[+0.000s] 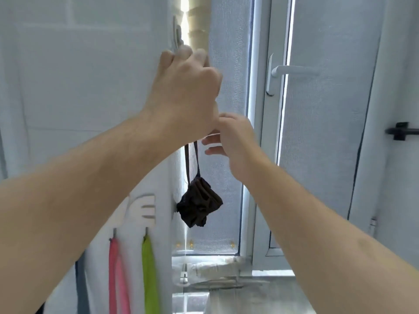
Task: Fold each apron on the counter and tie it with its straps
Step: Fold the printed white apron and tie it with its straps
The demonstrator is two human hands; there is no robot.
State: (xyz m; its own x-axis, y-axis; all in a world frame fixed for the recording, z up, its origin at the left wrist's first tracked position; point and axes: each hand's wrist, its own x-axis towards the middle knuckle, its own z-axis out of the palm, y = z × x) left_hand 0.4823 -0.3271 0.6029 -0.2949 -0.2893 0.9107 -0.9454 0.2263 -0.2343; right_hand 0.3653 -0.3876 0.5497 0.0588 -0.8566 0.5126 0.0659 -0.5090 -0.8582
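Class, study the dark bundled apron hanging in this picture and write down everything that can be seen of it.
The folded apron is a small, dark brown, crumpled cloth bundle, bound into a compact lump. Two thin dark straps rise from its top and vanish behind the left hand, which is raised by a white wall hook. The bundle hangs free in the air in front of a white mesh screen. The right hand is beside the straps; whether it touches them cannot be told.
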